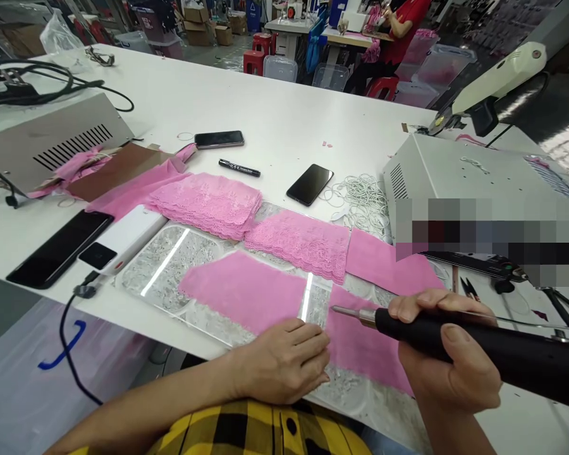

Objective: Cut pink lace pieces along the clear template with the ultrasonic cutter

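- Gripping a black hot-knife tool (478, 351), the right hand (448, 357) is closed around its thick round handle; the thin metal tip (346, 311) points left and sits just above the pink fabric.
- The left hand (284, 363) lies flat and open, palm down, fingers together — it presses on the near edge of a pink fabric piece (246, 287), at the gap between this piece and the next one.
- The fabric pieces are smooth, thin and roughly rectangular; they lie on a clear glass plate (164, 268) with a scratched, frosted surface, near the front edge of the white table (275, 114).
- Behind them are two stacks of pink lace (208, 202) — the texture is patterned, with scalloped edges.
- Farther back lie two dark phones (310, 184), a black marker (239, 168) and a heap of white elastic loops (360, 196).
- At the left are a white power bank (123, 237) and another phone, flat and glossy.
- A grey metal box (469, 177) with vent slits stands at the right.
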Demonstrator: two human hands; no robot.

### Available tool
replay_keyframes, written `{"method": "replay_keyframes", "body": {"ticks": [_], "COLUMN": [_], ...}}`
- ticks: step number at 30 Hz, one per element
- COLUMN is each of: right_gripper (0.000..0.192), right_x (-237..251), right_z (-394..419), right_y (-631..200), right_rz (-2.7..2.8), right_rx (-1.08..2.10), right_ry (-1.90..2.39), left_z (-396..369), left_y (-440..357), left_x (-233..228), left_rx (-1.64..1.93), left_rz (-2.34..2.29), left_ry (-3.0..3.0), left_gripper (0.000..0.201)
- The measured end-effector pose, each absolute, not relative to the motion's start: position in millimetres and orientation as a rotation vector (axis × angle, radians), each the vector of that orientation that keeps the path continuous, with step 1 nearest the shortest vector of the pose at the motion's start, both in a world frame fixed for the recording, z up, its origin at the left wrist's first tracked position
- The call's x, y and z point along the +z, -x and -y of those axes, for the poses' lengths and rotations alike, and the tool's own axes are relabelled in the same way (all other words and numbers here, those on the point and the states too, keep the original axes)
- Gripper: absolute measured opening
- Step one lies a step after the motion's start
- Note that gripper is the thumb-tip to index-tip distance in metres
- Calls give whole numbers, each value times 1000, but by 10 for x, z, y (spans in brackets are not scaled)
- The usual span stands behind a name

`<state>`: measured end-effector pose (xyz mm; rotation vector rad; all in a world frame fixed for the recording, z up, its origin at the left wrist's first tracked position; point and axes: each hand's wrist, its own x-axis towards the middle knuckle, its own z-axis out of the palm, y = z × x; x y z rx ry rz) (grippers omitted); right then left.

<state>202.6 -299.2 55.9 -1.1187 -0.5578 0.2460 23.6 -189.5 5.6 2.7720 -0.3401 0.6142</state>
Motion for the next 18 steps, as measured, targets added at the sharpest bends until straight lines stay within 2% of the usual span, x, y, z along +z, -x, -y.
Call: {"method": "replay_keyframes", "body": {"ticks": [18], "right_gripper": [12], "right_x": [524], "right_z": [3002], "right_y": [-2035], "right_rz": [633], "right_rx": [236], "right_ry": [1102], "left_z": [1890], "left_y": [-230], "left_x": [75], "left_rx": [623], "left_rz": [349], "left_ry": [-2762], "left_gripper": [21]}}
